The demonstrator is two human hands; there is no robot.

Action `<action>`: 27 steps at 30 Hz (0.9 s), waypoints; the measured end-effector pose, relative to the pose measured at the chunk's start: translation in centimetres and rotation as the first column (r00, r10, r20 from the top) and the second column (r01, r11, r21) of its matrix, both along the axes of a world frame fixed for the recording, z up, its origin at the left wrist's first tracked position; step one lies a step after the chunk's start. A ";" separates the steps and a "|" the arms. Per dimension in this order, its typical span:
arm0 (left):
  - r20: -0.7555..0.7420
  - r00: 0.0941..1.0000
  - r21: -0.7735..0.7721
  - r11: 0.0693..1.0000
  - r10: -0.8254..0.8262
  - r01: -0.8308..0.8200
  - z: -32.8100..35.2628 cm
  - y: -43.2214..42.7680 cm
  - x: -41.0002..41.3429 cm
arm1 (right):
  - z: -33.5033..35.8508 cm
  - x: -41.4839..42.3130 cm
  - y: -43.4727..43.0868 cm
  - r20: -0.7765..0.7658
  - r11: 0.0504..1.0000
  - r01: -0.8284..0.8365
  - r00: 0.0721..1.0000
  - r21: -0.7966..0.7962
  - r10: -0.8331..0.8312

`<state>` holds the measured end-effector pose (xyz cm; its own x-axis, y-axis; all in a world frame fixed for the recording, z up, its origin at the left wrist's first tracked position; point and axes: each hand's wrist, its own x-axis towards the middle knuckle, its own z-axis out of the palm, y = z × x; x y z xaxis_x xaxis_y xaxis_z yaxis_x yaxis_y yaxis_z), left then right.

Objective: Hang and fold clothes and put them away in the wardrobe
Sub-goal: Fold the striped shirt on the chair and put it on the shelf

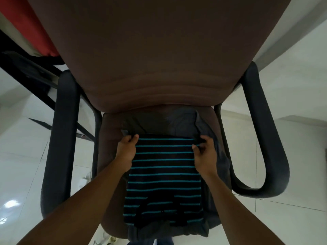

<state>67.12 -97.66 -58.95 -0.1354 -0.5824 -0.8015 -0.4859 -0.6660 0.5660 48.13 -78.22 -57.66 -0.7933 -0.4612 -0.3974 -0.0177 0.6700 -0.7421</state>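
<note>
A black shirt with teal stripes lies flat and narrow on the seat of a brown office chair, on top of a grey garment. My left hand pinches the far left corner of the striped shirt. At the far right corner, my right hand grips the edge with curled fingers. Both forearms reach in from the bottom of the view.
The chair's tall brown backrest fills the upper view. Black armrests stand at the left and right. A red cloth and a black frame sit at the upper left. White tiled floor surrounds the chair.
</note>
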 end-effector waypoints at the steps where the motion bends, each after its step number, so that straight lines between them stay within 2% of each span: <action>1: 0.001 0.999 0.005 0.999 0.032 -0.032 0.0 -0.4 0.1 | -0.3 -0.5 -0.2 0.011 1.000 0.010 1.000 -0.019 -0.009; 5: 0.005 0.998 0.001 0.999 -0.055 0.055 -0.4 -0.8 -0.3 | -1.8 -2.1 -1.2 0.168 0.993 -0.112 0.980 0.020 0.107; 7: -0.014 0.998 -0.026 0.998 -0.056 0.056 -0.5 -0.9 -0.7 | -2.0 -2.7 -1.9 0.251 0.992 -0.125 0.962 0.033 0.113; 9: -0.057 0.996 -0.046 0.997 -0.066 0.063 -0.3 -1.0 -0.9 | -2.0 -3.2 -2.0 0.358 1.000 -0.019 0.933 0.013 0.013; 12: -0.042 0.996 -0.079 0.994 -0.084 0.081 -0.2 -1.3 -1.3 | -2.0 -3.5 -1.4 0.501 0.949 0.314 0.826 -0.029 -0.258; 14: -0.012 0.995 -0.101 0.990 -0.101 0.099 -0.7 -1.4 -1.5 | -2.3 -3.5 -1.1 0.584 0.901 0.433 0.739 -0.028 -0.337; 16: -0.019 0.995 -0.110 0.990 -0.096 0.093 -0.9 -1.4 -1.8 | -2.3 -3.4 -1.1 0.627 0.866 0.496 0.696 -0.067 -0.350; 18: -0.019 0.995 -0.127 0.987 -0.099 0.096 -0.9 -1.8 -2.0 | -2.6 -3.4 -1.3 0.581 0.897 0.436 0.750 -0.077 -0.315; 20: 0.026 0.989 -0.140 0.980 -0.143 0.145 -0.8 -2.3 -1.9 | -2.9 -3.4 -1.2 0.452 0.962 0.271 0.862 -0.024 -0.232; 22: 0.075 0.978 -0.160 0.966 -0.194 0.204 -0.7 -2.4 -1.3 | -2.4 -3.1 -0.7 0.291 0.978 0.210 0.936 -0.009 -0.199; 25: 0.089 0.959 -0.232 0.931 -0.270 0.283 0.4 -0.3 1.1 | -0.4 -0.5 2.4 0.073 0.981 0.194 0.978 0.020 -0.195; 27: 0.090 0.943 -0.235 0.913 -0.320 0.332 0.8 2.4 3.5 | 0.1 2.5 5.7 0.060 0.984 0.084 0.994 0.159 -0.094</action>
<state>70.63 -95.27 -58.18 -0.3155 -0.6905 -0.6509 -0.6837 -0.3102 0.6605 50.59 -72.49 -57.59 -0.7977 -0.3179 -0.5125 0.0932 0.7746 -0.6256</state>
